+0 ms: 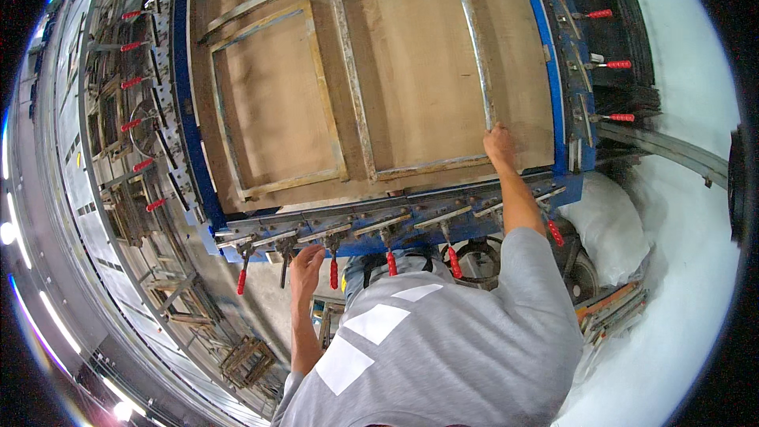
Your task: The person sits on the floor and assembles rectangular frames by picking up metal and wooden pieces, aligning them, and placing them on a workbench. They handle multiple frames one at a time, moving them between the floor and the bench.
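Note:
A brown sheet (411,63) lies in a blue metal frame with clamps around it. On the sheet rest worn rectangular frames with narrow bars. My right hand (498,145) is closed at the right bar of the right-hand rectangular frame (353,79), near its lower corner; the fingertips are partly hidden. The left-hand rectangular frame (322,87) lies beside it, untouched. My left hand (307,265) is at the near edge, its fingers loosely bent and apart, beside a toggle clamp with a dark handle (285,269). I see nothing held in it.
Red-handled toggle clamps (391,262) line the near edge, with several more along the left and right sides. The blue frame edge (544,32) borders the sheet. More old frames (247,360) are on the left. White plastic sheeting (605,221) and a wheel (583,277) are at the lower right.

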Available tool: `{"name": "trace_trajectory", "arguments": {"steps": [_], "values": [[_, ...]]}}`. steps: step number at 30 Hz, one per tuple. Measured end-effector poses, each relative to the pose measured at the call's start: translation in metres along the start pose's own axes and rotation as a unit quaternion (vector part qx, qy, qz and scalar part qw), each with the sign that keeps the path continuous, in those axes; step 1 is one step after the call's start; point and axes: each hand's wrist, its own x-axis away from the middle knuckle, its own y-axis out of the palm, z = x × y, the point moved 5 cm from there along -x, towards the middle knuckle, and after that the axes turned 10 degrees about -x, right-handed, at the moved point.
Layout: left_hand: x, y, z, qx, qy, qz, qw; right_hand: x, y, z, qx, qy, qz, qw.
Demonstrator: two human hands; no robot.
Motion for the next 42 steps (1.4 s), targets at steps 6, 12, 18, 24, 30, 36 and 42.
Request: {"name": "trace_trajectory", "arguments": {"steps": [6, 12, 18, 24, 30, 36, 42], "values": [[-0.002, 0.003, -0.038, 0.04, -0.001, 0.016, 0.999, -0.006, 0.006, 0.009, -0.011, 0.003, 0.018, 1.0], [0.005, 0.002, -0.022, 0.023, -0.004, -0.004, 1.0, -0.007, 0.014, 0.023, -0.03, 0.08, -0.006, 0.996], [0.004, -0.001, -0.021, -0.009, -0.001, 0.007, 1.0, 0.0, 0.001, 0.008, -0.016, 0.026, 0.005, 1.0], [-0.001, -0.005, -0.031, 0.034, 0.029, 0.012, 0.999, 0.005, 0.005, 0.015, -0.067, 0.03, -0.023, 0.997], [0.001, 0.0, -0.04, 0.072, -0.01, -0.021, 0.997, -0.001, -0.028, 0.012, -0.158, 0.018, 0.068, 0.985], [-0.003, -0.006, -0.056, 0.1, -0.006, -0.027, 0.995, -0.019, -0.024, 0.073, -0.231, -0.019, -0.016, 0.973], [0.002, -0.012, -0.037, 0.062, 0.022, -0.004, 0.998, -0.01, 0.013, 0.074, -0.131, 0.023, -0.061, 0.989]]}}
